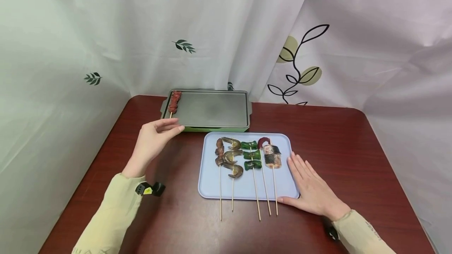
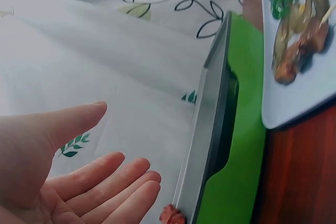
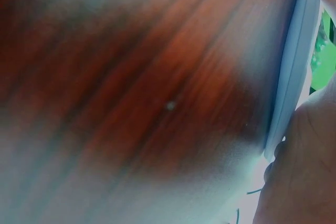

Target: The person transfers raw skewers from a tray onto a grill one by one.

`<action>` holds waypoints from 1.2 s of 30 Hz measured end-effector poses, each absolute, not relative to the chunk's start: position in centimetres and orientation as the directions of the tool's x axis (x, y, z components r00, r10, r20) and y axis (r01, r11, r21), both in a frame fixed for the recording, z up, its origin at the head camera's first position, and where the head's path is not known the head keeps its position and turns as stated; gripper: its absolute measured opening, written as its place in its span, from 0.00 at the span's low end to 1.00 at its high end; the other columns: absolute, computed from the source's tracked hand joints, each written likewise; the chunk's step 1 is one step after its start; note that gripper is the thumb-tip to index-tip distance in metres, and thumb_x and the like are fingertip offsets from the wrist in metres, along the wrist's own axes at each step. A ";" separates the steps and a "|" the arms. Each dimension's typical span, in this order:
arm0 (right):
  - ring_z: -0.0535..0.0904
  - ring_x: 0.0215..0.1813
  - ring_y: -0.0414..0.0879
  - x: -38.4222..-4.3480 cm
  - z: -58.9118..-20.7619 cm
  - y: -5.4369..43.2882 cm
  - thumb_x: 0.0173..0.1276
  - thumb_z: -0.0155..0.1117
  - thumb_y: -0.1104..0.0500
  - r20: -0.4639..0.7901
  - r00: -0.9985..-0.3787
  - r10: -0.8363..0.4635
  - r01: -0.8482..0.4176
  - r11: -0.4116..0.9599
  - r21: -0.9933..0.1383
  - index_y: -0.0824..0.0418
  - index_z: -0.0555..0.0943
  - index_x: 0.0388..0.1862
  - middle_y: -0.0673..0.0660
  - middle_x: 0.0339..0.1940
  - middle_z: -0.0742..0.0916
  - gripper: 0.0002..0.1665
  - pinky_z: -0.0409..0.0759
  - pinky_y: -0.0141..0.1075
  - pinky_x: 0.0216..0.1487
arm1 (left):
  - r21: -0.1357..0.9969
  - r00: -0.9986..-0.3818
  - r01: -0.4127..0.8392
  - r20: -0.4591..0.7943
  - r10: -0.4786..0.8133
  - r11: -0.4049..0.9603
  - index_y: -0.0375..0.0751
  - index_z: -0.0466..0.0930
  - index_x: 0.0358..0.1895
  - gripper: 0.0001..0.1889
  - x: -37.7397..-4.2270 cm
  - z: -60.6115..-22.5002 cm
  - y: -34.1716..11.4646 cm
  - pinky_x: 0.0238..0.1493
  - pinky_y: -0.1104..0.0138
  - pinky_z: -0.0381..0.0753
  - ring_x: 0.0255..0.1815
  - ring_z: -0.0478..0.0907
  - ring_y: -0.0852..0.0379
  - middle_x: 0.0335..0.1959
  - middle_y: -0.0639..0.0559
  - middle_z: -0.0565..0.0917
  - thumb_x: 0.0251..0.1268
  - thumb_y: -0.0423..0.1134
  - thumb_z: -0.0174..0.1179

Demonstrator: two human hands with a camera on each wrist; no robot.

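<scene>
My left hand (image 1: 155, 138) hovers by the front left corner of the grill (image 1: 215, 107), fingers extended and thumb apart. In the left wrist view nothing lies between thumb and fingers. Just beyond the fingertips, a red meat skewer (image 1: 174, 102) lies along the grill plate's left side. My right hand (image 1: 314, 189) rests against the right edge of the light blue tray (image 1: 212, 185), fingers straight. On that tray lie a brown meat skewer (image 1: 219, 152), a skewer of curled shrimp-like pieces (image 1: 233, 156), a green pepper skewer (image 1: 252, 155), a dark red tentacle skewer (image 1: 263, 142) and a fish-like skewer (image 1: 272, 156).
The skewers' wooden sticks (image 1: 258, 203) overhang the tray's front edge. The grill has a green base (image 2: 244, 124) and stands behind the tray, against a white curtain (image 1: 141, 30). Dark red wooden table surface (image 1: 328, 136) surrounds both.
</scene>
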State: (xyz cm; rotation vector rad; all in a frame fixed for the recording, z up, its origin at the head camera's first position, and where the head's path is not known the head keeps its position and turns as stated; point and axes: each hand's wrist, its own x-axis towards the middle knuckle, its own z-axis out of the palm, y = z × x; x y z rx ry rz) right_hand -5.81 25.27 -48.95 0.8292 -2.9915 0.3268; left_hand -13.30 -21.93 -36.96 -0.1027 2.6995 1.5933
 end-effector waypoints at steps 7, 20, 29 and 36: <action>0.51 0.80 0.63 -5.9 -49.1 25.3 0.59 0.60 0.18 0.077 -0.861 -0.503 -0.508 0.837 -0.204 0.72 0.56 0.80 0.68 0.82 0.55 0.72 0.45 0.47 0.81 | 0.911 -0.996 -0.093 -0.087 -0.033 0.402 0.39 0.82 0.62 0.32 -12.2 -38.2 -20.7 0.48 0.72 0.82 0.52 0.85 0.58 0.51 0.48 0.88 0.61 0.55 0.73; 0.51 0.80 0.64 -5.9 -49.1 25.4 0.59 0.60 0.19 0.080 -0.855 -0.512 -0.517 0.832 -0.203 0.72 0.55 0.80 0.68 0.82 0.55 0.72 0.45 0.48 0.80 | 0.942 -0.993 -0.090 -0.111 0.046 0.322 0.32 0.82 0.61 0.30 -9.7 -41.3 -18.6 0.48 0.70 0.84 0.51 0.86 0.48 0.54 0.37 0.85 0.56 0.41 0.78; 0.51 0.80 0.64 -6.0 -49.1 25.5 0.59 0.61 0.20 0.089 -0.853 -0.514 -0.520 0.830 -0.201 0.73 0.55 0.80 0.69 0.82 0.55 0.72 0.47 0.49 0.80 | 0.918 -0.982 -0.148 -0.181 0.058 0.367 0.32 0.82 0.59 0.31 -7.4 -43.7 -16.2 0.50 0.58 0.86 0.49 0.86 0.47 0.48 0.41 0.88 0.52 0.40 0.80; 0.52 0.80 0.64 -6.0 -49.2 25.4 0.59 0.60 0.19 0.087 -0.854 -0.513 -0.520 0.831 -0.199 0.72 0.55 0.80 0.69 0.82 0.55 0.72 0.48 0.50 0.80 | 0.919 -0.971 -0.181 -0.223 0.082 0.351 0.29 0.84 0.56 0.29 -5.9 -44.5 -14.6 0.43 0.63 0.87 0.41 0.88 0.51 0.40 0.42 0.89 0.50 0.38 0.81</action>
